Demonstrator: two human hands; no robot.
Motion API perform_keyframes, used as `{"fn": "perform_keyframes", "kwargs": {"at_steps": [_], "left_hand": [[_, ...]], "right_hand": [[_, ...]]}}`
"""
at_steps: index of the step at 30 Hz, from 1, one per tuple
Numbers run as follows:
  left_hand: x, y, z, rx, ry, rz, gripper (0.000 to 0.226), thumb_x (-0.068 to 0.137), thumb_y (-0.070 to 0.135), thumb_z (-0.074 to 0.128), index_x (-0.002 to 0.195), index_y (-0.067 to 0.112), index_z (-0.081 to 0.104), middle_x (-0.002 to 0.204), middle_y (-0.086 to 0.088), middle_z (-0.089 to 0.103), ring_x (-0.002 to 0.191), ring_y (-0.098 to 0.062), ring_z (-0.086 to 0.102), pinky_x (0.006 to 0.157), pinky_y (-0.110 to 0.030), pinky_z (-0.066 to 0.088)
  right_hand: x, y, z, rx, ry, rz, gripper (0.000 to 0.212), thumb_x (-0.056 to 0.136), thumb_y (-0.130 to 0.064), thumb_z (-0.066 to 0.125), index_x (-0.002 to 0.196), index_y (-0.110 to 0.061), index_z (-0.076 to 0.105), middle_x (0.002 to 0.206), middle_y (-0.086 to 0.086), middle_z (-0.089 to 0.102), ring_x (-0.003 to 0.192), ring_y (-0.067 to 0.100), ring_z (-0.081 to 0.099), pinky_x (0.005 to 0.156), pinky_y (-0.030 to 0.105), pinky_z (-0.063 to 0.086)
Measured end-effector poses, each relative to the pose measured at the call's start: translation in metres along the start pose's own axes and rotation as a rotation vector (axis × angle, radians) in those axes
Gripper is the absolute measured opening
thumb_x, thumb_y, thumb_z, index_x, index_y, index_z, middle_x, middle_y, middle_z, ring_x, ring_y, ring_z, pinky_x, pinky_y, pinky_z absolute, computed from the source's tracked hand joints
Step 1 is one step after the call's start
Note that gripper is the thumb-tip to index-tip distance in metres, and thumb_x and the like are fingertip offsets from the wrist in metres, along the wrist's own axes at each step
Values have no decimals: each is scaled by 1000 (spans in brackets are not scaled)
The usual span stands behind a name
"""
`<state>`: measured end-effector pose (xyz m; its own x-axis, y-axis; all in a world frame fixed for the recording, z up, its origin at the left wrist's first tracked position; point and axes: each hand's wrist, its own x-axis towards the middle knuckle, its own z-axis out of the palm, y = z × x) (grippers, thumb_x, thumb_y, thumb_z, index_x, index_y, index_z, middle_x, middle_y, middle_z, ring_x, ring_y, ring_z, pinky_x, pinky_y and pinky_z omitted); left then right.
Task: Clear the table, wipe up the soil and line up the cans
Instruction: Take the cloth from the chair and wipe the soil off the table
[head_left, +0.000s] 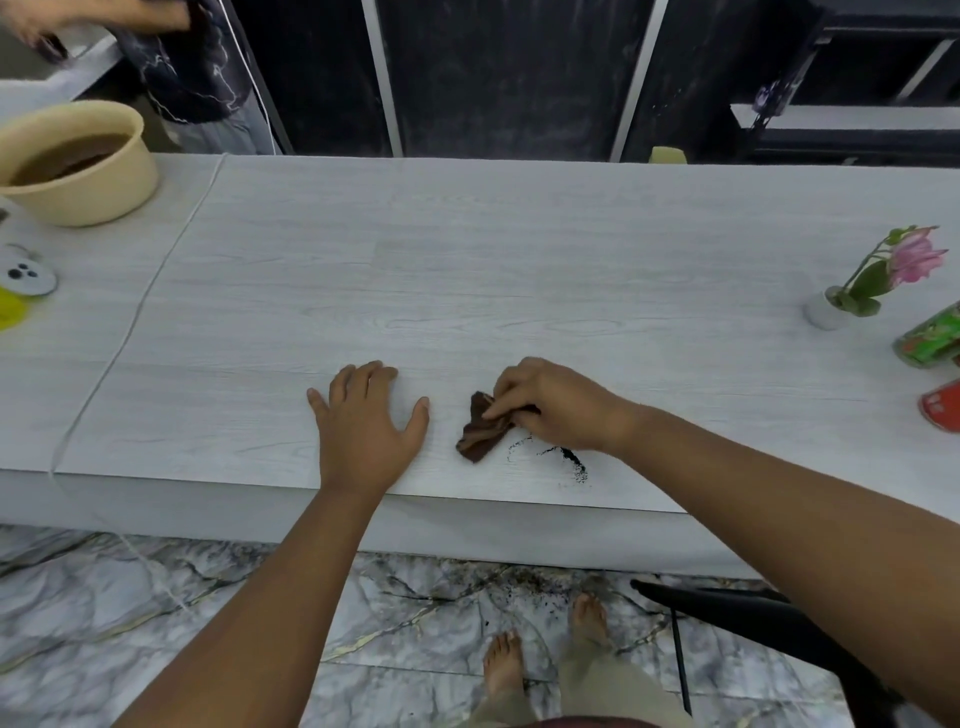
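Note:
My right hand (550, 402) grips a crumpled brown cloth (480, 428) pressed on the white wood-grain table (467, 260) near its front edge. Thin dark streaks of soil (569, 460) lie on the table just below and right of the cloth, partly under my wrist. My left hand (366, 415) rests flat on the table, fingers spread, to the left of the cloth and holding nothing. A green can (932, 340) lies on its side at the right edge. Below it a red can (943, 405) is cut off by the frame.
A beige bowl of soil (78, 161) stands at the back left. A small white vase with a pink flower (831, 306) stands at the right. A white cord (140, 306) crosses the left side. Another person (182, 57) stands behind. Spilled soil (540, 587) dots the floor near a black chair (727, 608).

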<state>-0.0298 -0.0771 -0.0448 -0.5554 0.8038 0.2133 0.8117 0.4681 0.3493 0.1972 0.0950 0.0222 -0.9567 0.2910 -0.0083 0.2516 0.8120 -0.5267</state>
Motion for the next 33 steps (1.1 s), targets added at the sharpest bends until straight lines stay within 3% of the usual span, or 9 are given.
{"fn": "perform_keyframes", "kwargs": {"at_steps": [4, 8, 12, 18, 22, 25, 28, 31, 33], "left_hand": [[0, 1, -1, -9, 1, -5, 55, 99, 56, 66, 140, 21, 61, 148, -1, 60, 149, -34, 46, 124, -78, 21], [0, 3, -3, -8, -4, -9, 54, 99, 55, 68, 141, 20, 61, 150, -1, 60, 150, -33, 45, 124, -78, 21], [0, 3, -3, -6, -2, -8, 53, 99, 54, 68, 140, 20, 62, 149, -2, 60, 149, -34, 46, 123, -78, 23], [0, 3, -3, 1, 4, -6, 53, 100, 56, 67, 140, 22, 62, 149, -1, 61, 148, -32, 47, 122, -75, 26], [-1, 1, -1, 0, 10, -2, 55, 100, 59, 63, 140, 22, 61, 149, -2, 61, 149, -33, 47, 122, -77, 26], [-1, 1, 0, -2, 12, -3, 59, 98, 63, 56, 140, 22, 61, 150, -2, 61, 149, -34, 47, 122, -77, 26], [-1, 1, 0, 5, 8, -7, 60, 99, 63, 55, 141, 21, 61, 152, -3, 60, 151, -34, 46, 122, -77, 25], [-3, 3, 0, 5, -1, -11, 62, 100, 63, 54, 144, 20, 61, 154, -4, 59, 153, -34, 44, 123, -77, 24], [-5, 3, -1, 4, -9, -14, 63, 100, 64, 52, 145, 20, 60, 156, -5, 58, 154, -35, 42, 124, -77, 23]], "right_hand": [[-45, 7, -8, -68, -67, -76, 32, 98, -2, 72, 121, -21, 83, 120, 0, 73, 112, 25, 62, 92, 39, 54], [-64, 12, -22, -55, -119, -36, 31, 98, -3, 73, 119, -24, 84, 118, -3, 73, 111, 21, 62, 93, 35, 53], [-48, 15, -37, 100, 51, 94, 35, 97, 0, 72, 119, -26, 83, 114, -6, 71, 107, 13, 61, 96, 20, 46], [-27, 22, -28, 9, 147, 228, 34, 100, -2, 69, 125, -21, 81, 119, 0, 71, 112, 24, 59, 98, 26, 43], [-60, 12, -3, 9, 229, 234, 34, 98, 0, 71, 123, -19, 82, 114, 1, 72, 105, 27, 61, 93, 40, 52], [-90, 1, 10, 28, 182, 198, 35, 97, -2, 73, 125, -21, 81, 114, -4, 71, 104, 20, 60, 91, 34, 53], [-98, -3, 8, 132, 223, 239, 36, 99, -4, 71, 127, -24, 79, 111, -10, 67, 105, 11, 59, 91, 17, 45], [-88, 14, -5, 149, 415, 369, 37, 98, -2, 73, 129, -20, 78, 113, -7, 69, 110, 16, 62, 97, 21, 44], [-83, 25, -10, 123, 450, 451, 36, 98, -5, 74, 130, -19, 77, 114, -4, 71, 113, 20, 63, 98, 23, 43]]}}
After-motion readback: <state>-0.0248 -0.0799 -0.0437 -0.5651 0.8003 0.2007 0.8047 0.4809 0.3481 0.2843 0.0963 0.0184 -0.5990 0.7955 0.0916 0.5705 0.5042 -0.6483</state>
